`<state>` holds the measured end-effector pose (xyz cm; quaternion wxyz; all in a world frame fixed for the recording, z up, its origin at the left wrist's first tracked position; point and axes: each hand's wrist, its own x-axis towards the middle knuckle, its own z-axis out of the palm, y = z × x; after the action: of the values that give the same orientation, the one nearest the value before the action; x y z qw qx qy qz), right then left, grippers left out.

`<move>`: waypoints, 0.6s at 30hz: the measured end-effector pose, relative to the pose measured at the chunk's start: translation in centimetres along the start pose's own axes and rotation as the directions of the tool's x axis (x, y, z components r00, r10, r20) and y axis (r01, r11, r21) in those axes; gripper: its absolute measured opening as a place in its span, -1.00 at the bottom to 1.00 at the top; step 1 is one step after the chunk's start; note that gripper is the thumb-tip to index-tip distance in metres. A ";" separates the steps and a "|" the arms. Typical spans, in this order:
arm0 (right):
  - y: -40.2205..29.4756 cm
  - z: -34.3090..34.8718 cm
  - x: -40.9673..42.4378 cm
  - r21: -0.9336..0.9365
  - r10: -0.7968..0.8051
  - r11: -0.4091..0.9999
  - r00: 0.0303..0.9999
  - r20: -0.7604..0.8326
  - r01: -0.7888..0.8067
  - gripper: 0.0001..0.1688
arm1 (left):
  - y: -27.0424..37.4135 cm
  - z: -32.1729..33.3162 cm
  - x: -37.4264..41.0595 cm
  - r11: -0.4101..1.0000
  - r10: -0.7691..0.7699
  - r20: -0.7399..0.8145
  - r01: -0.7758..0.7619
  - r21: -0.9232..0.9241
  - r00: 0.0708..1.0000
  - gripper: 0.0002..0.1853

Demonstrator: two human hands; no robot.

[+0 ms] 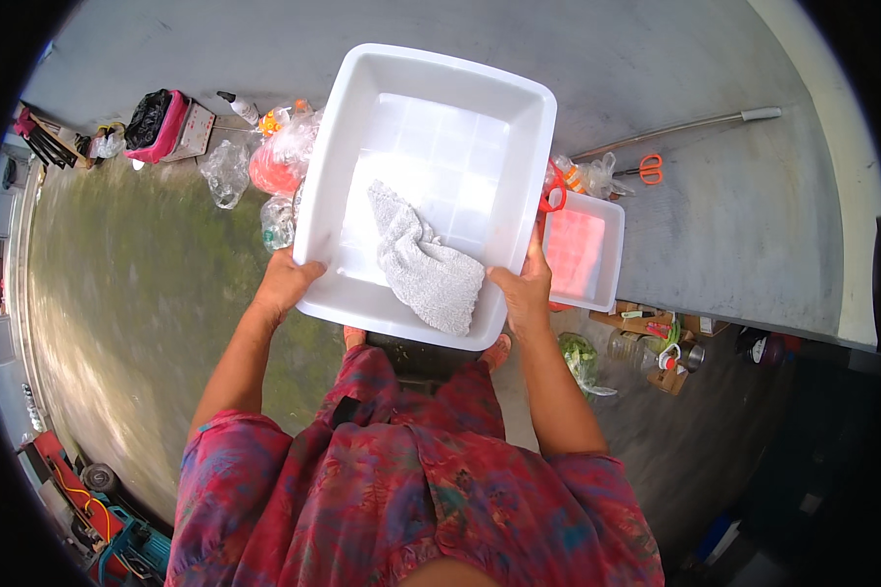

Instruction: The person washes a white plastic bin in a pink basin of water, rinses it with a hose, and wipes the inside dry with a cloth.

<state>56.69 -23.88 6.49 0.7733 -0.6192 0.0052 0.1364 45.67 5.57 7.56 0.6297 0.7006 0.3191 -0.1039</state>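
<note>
A white rectangular plastic tub (433,117) is held up in front of me, its inside facing my view. My left hand (290,282) grips the near left side of its rim, thumb over the edge. On the near right side my right hand (523,286) has hold of the rim in the same way. A crumpled grey terry cloth (433,271) lies inside, in the near part of the tub. Neither hand touches the cloth. The fingers beneath the rim are mostly hidden.
Right of the tub stands a smaller white plastic bin (615,242) with a reddish inside. Orange-handled scissors (650,169) and a metal pole (675,130) are beyond it. Clear plastic bags (227,172) and a pink bin (169,136) lined in black are at left; bagged greens (578,356) sit at right.
</note>
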 end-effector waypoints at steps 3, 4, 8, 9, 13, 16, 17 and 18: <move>-2.6 2.4 0.6 -0.769 -0.501 0.542 0.865 0.027 0.338 -0.17 | -1.6 0.3 -1.5 0.992 0.054 -0.205 -0.029 0.123 0.977 -0.69; -3.0 3.2 0.1 -0.722 -0.468 0.528 0.862 0.192 0.447 -0.19 | -2.2 0.6 -2.0 0.983 0.063 -0.256 -0.015 0.184 0.965 -0.69; -0.2 7.8 -2.1 -0.680 -0.059 0.368 0.746 0.663 0.634 -0.38 | -3.0 1.8 -3.1 0.990 0.104 -0.353 -0.063 0.126 0.930 -0.72; 1.2 8.5 -1.9 -0.737 0.046 0.297 0.761 0.647 0.608 -0.42 | -3.0 2.0 -3.1 0.990 0.127 -0.357 -0.094 0.108 0.925 -0.73; 5.0 7.2 1.2 -0.760 0.236 0.405 0.745 0.624 0.509 -0.52 | -1.9 0.0 -4.7 0.947 0.199 -0.413 -0.066 0.315 0.889 -0.71; 2.3 7.7 0.3 -0.665 0.043 0.501 0.752 0.657 0.553 -0.61 | -2.9 -1.5 -4.9 0.943 0.166 -0.462 -0.003 0.333 0.871 -0.68; 0.6 8.1 -0.5 -0.630 0.009 0.566 0.761 0.649 0.531 -0.61 | -3.6 -2.6 -5.3 0.940 0.166 -0.495 0.015 0.341 0.853 -0.68; -0.5 7.8 -1.6 -0.587 -0.081 0.584 0.759 0.646 0.561 -0.60 | -4.3 -3.6 -5.3 0.944 0.138 -0.518 0.046 0.326 0.844 -0.67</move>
<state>54.01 -16.82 9.09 0.4215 -0.8029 -0.3945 0.1489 38.20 7.29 7.64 0.3939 0.8034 0.4426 0.0592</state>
